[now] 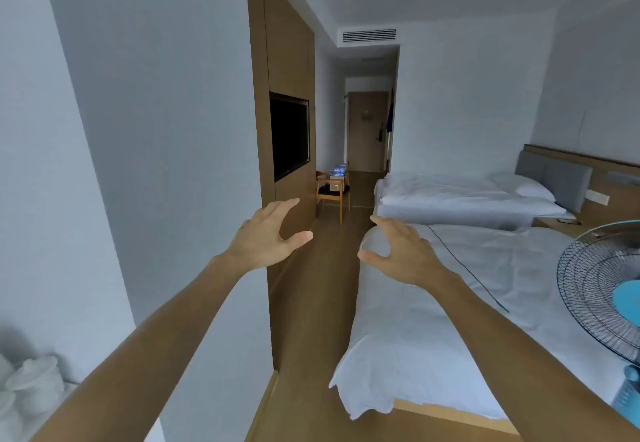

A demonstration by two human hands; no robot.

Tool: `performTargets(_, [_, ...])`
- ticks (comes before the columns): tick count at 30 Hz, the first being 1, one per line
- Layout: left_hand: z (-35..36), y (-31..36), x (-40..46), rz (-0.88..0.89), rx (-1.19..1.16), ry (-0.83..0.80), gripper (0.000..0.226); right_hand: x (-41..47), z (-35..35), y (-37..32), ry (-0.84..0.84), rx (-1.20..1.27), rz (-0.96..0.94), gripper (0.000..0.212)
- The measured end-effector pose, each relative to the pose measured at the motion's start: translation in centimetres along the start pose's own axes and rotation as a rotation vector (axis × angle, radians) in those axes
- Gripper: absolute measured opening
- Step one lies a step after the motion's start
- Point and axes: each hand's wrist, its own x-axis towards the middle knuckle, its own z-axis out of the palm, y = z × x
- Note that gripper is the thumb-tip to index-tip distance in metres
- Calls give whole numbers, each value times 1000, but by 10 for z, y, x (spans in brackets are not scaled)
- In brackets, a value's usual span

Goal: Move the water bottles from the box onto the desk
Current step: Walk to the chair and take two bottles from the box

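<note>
**Both hands raised, bottles far down the room**

Both arms are stretched forward at chest height. The left hand (268,235) is held with fingers spread apart and slightly bent, thumb out to the side; nothing is gripped. The right hand (403,251) is posed the same way, fingers apart and empty, seen over the corner of the near bed (450,303).

The bottles (338,169) are seen well apart from the hands, at the far end of the wooden floor, as a clear bluish cluster on top of a box (334,186) (small and blurred). The box rests on a chair (341,204) just beyond a wall-mounted TV (289,136). A fan (602,289) is cut off at the right edge.
</note>
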Motion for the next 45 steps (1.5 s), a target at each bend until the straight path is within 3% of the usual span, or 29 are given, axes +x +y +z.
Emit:
performTargets(21, [72,-174,239,-14,-101,-44,74,260,109,17,-5,9,46,78])
performTargets(34, [169,-234,438,52,-141,-33,71,471,177,109,5,12,39,77])
performTargets(45, [245,-289,624,3,-161,-35,72,672,225,179,-29,-11,23,78])
